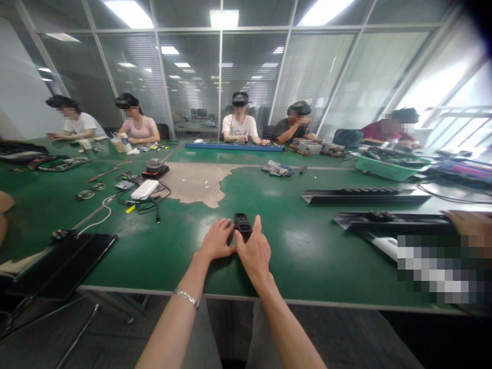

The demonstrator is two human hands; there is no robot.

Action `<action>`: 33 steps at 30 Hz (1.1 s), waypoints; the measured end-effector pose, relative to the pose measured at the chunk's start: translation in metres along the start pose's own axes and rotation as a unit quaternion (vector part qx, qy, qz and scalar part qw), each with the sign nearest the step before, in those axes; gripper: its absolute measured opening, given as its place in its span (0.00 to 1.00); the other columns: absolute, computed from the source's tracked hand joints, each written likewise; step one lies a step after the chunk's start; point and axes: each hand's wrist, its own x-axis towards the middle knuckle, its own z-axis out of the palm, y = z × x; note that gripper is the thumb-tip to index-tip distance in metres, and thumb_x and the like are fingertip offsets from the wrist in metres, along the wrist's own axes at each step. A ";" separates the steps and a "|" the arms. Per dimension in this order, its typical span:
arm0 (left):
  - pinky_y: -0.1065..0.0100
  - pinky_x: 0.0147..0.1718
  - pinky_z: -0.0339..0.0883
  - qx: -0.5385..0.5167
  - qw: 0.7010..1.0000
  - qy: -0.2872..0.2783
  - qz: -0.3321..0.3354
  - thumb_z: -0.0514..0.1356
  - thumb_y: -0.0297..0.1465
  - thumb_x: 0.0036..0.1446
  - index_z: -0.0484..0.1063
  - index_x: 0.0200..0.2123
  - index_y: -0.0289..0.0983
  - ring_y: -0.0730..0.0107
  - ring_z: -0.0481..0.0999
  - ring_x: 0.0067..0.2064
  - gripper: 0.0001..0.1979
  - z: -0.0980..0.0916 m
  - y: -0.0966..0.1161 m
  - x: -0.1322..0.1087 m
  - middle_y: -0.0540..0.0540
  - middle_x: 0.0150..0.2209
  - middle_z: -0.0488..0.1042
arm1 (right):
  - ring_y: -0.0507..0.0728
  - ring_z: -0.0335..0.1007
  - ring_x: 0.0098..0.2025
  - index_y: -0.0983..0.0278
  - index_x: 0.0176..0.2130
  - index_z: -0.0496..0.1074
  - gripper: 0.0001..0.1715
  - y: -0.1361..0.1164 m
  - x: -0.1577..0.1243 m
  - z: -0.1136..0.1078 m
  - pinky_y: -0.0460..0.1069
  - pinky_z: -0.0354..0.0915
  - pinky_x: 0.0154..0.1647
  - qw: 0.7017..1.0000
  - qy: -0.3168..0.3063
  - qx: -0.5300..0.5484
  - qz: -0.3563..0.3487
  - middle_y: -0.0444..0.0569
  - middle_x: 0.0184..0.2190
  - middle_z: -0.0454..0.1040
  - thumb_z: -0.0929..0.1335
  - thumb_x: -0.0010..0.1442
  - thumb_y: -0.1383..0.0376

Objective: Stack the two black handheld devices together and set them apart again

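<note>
A small black block-shaped part [242, 224] with slots on top sits on the green table [300, 246] just ahead of me. My right hand [254, 251] grips its near right side, thumb raised beside it. Resting flat on the table at the part's left side is my left hand [216, 240], fingers spread and touching it. A silver bracelet [186, 297] circles my left wrist.
A white device and black cables [145, 190] lie to the left, a dark flat panel [73, 256] at the near left edge. Long black rails [365, 196] lie to the right. A worn bare patch [196, 182] marks the middle. Several people sit around the far and side edges.
</note>
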 end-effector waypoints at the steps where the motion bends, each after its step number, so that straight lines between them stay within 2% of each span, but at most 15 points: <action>1: 0.45 0.68 0.49 -0.001 1.000 -0.003 0.000 0.63 0.47 0.57 0.61 0.67 0.39 0.46 0.57 0.70 0.38 0.000 0.000 0.000 0.36 0.69 0.60 | 0.69 0.76 0.45 0.75 0.71 0.47 0.47 -0.001 0.003 -0.002 0.58 0.68 0.45 1.000 0.006 0.005 -0.003 0.66 0.45 0.78 0.64 0.65 0.53; 7: 0.45 0.69 0.46 -0.012 1.000 -0.001 -0.007 0.60 0.60 0.56 0.60 0.68 0.35 0.44 0.55 0.71 0.46 0.000 0.000 0.001 0.35 0.70 0.59 | 0.69 0.77 0.46 0.71 0.72 0.47 0.49 0.001 0.026 -0.027 0.60 0.68 0.47 0.994 0.054 0.093 0.017 0.66 0.50 0.77 0.65 0.63 0.50; 12: 0.47 0.69 0.47 -0.018 1.000 0.002 -0.006 0.57 0.62 0.57 0.60 0.68 0.34 0.45 0.55 0.71 0.47 0.000 0.001 0.001 0.34 0.70 0.59 | 0.67 0.77 0.48 0.69 0.72 0.46 0.51 0.029 0.033 -0.037 0.60 0.68 0.51 0.986 0.079 0.144 0.031 0.61 0.51 0.78 0.67 0.61 0.50; 19: 0.48 0.69 0.45 -0.011 1.000 -0.002 -0.007 0.56 0.62 0.58 0.60 0.68 0.35 0.46 0.55 0.71 0.46 0.001 0.000 0.000 0.35 0.70 0.58 | 0.69 0.75 0.52 0.71 0.72 0.46 0.53 0.063 0.021 -0.022 0.60 0.66 0.52 0.989 0.051 0.131 0.050 0.61 0.53 0.77 0.67 0.61 0.49; 25: 0.49 0.69 0.46 -0.007 1.000 -0.005 -0.005 0.54 0.63 0.59 0.61 0.68 0.34 0.45 0.55 0.71 0.46 0.000 0.000 0.001 0.34 0.70 0.58 | 0.71 0.75 0.53 0.73 0.72 0.45 0.53 0.071 0.016 -0.013 0.61 0.67 0.52 0.992 0.024 0.109 0.067 0.63 0.54 0.77 0.66 0.61 0.50; 33: 0.48 0.70 0.45 -0.004 1.000 -0.007 -0.007 0.54 0.63 0.58 0.60 0.68 0.34 0.45 0.55 0.71 0.47 0.001 0.000 0.002 0.35 0.70 0.57 | 0.70 0.72 0.54 0.75 0.72 0.43 0.50 0.074 0.009 -0.002 0.61 0.67 0.53 0.999 0.005 0.037 0.037 0.67 0.56 0.73 0.64 0.64 0.52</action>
